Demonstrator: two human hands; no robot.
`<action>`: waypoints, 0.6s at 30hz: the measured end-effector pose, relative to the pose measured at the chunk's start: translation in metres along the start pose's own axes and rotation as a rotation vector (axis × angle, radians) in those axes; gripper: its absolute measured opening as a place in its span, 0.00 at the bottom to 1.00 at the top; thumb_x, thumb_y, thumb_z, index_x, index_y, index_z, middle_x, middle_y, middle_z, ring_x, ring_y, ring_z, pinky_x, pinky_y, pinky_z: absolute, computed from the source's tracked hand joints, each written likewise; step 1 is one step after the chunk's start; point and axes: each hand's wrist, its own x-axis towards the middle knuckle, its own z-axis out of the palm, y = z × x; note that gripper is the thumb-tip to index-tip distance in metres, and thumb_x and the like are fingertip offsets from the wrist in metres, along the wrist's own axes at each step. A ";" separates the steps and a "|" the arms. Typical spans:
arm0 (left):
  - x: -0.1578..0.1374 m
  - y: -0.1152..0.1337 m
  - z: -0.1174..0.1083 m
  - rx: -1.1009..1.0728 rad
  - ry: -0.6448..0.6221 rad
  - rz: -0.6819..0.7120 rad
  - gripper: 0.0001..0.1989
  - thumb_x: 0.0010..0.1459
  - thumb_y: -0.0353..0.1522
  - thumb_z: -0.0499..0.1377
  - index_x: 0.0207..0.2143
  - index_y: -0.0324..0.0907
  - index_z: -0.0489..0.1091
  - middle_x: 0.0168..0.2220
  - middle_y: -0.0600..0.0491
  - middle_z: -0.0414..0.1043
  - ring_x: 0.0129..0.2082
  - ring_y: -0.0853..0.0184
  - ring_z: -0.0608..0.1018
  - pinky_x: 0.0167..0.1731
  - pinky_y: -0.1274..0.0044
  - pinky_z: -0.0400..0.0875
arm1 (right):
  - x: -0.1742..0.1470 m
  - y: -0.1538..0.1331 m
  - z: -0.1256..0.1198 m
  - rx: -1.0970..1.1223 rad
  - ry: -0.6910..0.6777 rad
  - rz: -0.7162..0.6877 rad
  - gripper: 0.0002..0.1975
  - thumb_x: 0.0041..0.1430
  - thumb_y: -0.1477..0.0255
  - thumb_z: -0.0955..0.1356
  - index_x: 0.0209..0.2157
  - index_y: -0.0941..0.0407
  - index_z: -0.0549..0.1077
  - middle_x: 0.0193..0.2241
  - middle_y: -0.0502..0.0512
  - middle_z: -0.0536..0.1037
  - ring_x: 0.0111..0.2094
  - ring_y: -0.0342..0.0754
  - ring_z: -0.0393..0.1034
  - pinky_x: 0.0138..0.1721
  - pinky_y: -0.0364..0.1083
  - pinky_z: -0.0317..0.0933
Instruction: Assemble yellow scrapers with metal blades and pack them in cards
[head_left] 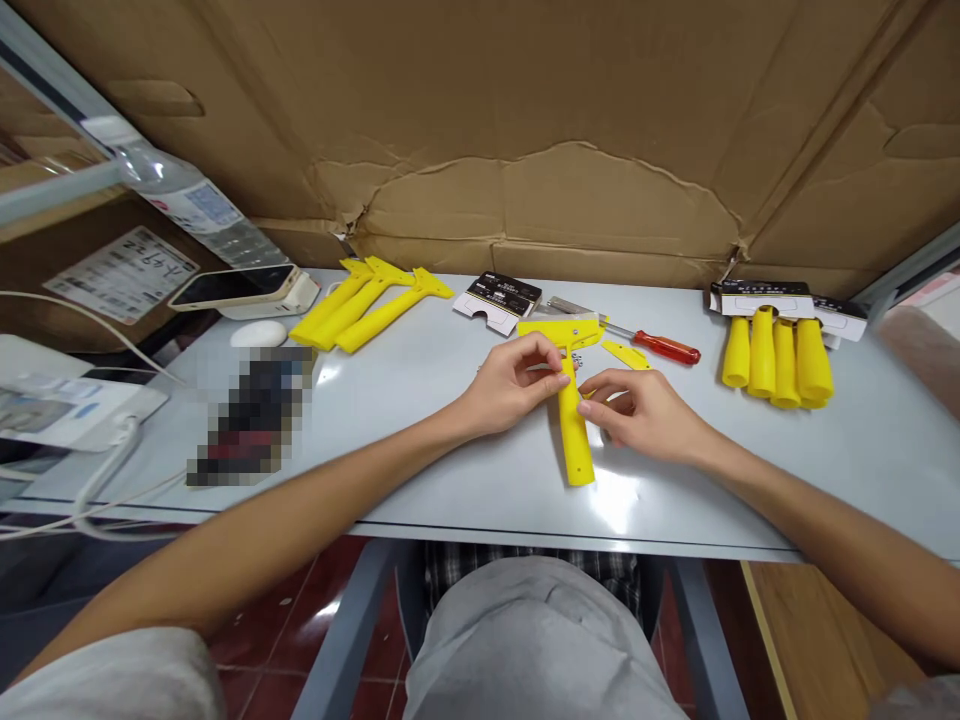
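Observation:
A yellow plastic scraper (576,440) lies on the grey table in front of me, its T-shaped head pointing away. My left hand (517,382) pinches the upper handle between thumb and fingertips. From the other side, the curled fingers and thumb of my right hand (641,412) close at the handle's right edge. Small screws (577,360) show just below the head, partly hidden by my fingers. A loose yellow cover piece (625,354) rests beyond my right hand. Behind it is a screwdriver (666,347) with a red handle.
More yellow scrapers (375,305) lie at the back left. Black-and-white blade cards (497,300) sit behind the head. Yellow handles with packaging (780,360) stand on the right. A phone (232,288), a bottle (195,200), and cables (94,500) are left; cardboard (540,100) walls the back.

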 end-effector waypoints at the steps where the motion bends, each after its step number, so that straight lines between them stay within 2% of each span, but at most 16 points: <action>1: 0.000 -0.001 0.000 0.007 -0.003 0.026 0.16 0.55 0.35 0.77 0.33 0.43 0.73 0.40 0.52 0.73 0.43 0.62 0.84 0.50 0.65 0.83 | 0.000 -0.001 0.004 0.053 -0.037 0.044 0.30 0.60 0.47 0.75 0.50 0.57 0.78 0.38 0.56 0.82 0.23 0.39 0.71 0.22 0.42 0.64; 3: -0.001 -0.003 0.000 0.015 0.010 0.077 0.16 0.54 0.35 0.78 0.33 0.43 0.73 0.44 0.52 0.71 0.44 0.62 0.83 0.49 0.65 0.84 | -0.001 -0.004 0.009 0.137 -0.110 0.114 0.32 0.58 0.46 0.76 0.52 0.57 0.76 0.34 0.54 0.81 0.20 0.42 0.70 0.17 0.43 0.62; 5: -0.002 -0.004 0.001 0.029 0.039 0.115 0.16 0.53 0.33 0.79 0.35 0.43 0.74 0.50 0.51 0.70 0.47 0.61 0.82 0.49 0.65 0.85 | -0.002 -0.008 0.012 0.173 -0.151 0.143 0.32 0.57 0.46 0.77 0.49 0.57 0.75 0.30 0.52 0.79 0.19 0.43 0.70 0.15 0.43 0.61; 8: -0.002 -0.005 0.002 0.066 0.078 0.112 0.22 0.50 0.32 0.80 0.44 0.47 0.76 0.63 0.48 0.67 0.49 0.61 0.82 0.50 0.65 0.85 | -0.003 -0.010 0.012 0.161 -0.134 0.129 0.30 0.57 0.47 0.77 0.46 0.57 0.74 0.31 0.52 0.78 0.18 0.40 0.69 0.13 0.41 0.58; 11: 0.004 -0.005 -0.003 0.095 0.145 0.069 0.27 0.52 0.34 0.78 0.52 0.50 0.74 0.72 0.47 0.61 0.43 0.64 0.83 0.42 0.67 0.86 | 0.000 -0.007 0.008 0.151 -0.095 0.109 0.29 0.58 0.48 0.77 0.47 0.58 0.75 0.32 0.52 0.78 0.18 0.39 0.68 0.13 0.41 0.55; 13: 0.014 -0.006 -0.016 0.161 0.226 0.072 0.22 0.57 0.37 0.74 0.51 0.48 0.73 0.68 0.45 0.66 0.42 0.64 0.83 0.38 0.69 0.84 | 0.002 -0.003 0.003 0.169 -0.056 0.113 0.30 0.57 0.49 0.78 0.48 0.58 0.75 0.32 0.53 0.78 0.18 0.39 0.68 0.13 0.41 0.56; 14: 0.020 -0.006 -0.026 0.247 0.271 0.080 0.18 0.59 0.38 0.72 0.49 0.47 0.74 0.62 0.46 0.72 0.43 0.62 0.83 0.39 0.69 0.83 | 0.003 0.000 0.000 0.179 -0.031 0.117 0.31 0.56 0.48 0.78 0.48 0.59 0.75 0.31 0.53 0.79 0.18 0.40 0.68 0.13 0.42 0.57; 16: 0.032 -0.007 -0.051 0.500 0.347 0.099 0.09 0.61 0.37 0.69 0.40 0.44 0.75 0.46 0.48 0.79 0.44 0.61 0.82 0.44 0.69 0.80 | 0.006 0.004 -0.005 0.183 0.019 0.118 0.33 0.54 0.47 0.79 0.48 0.59 0.75 0.28 0.52 0.77 0.17 0.41 0.67 0.14 0.42 0.59; 17: 0.038 -0.007 -0.065 0.630 0.390 0.086 0.06 0.61 0.35 0.67 0.37 0.43 0.74 0.41 0.49 0.80 0.42 0.61 0.82 0.45 0.68 0.79 | 0.007 0.007 -0.007 0.179 0.033 0.114 0.33 0.54 0.47 0.79 0.48 0.59 0.75 0.25 0.52 0.76 0.16 0.41 0.66 0.14 0.42 0.60; 18: 0.043 -0.007 -0.078 0.741 0.425 0.066 0.04 0.62 0.34 0.66 0.37 0.43 0.74 0.41 0.49 0.80 0.41 0.61 0.81 0.46 0.67 0.78 | 0.008 0.009 -0.009 0.174 0.038 0.108 0.33 0.55 0.46 0.78 0.47 0.60 0.75 0.22 0.51 0.74 0.16 0.42 0.66 0.15 0.42 0.60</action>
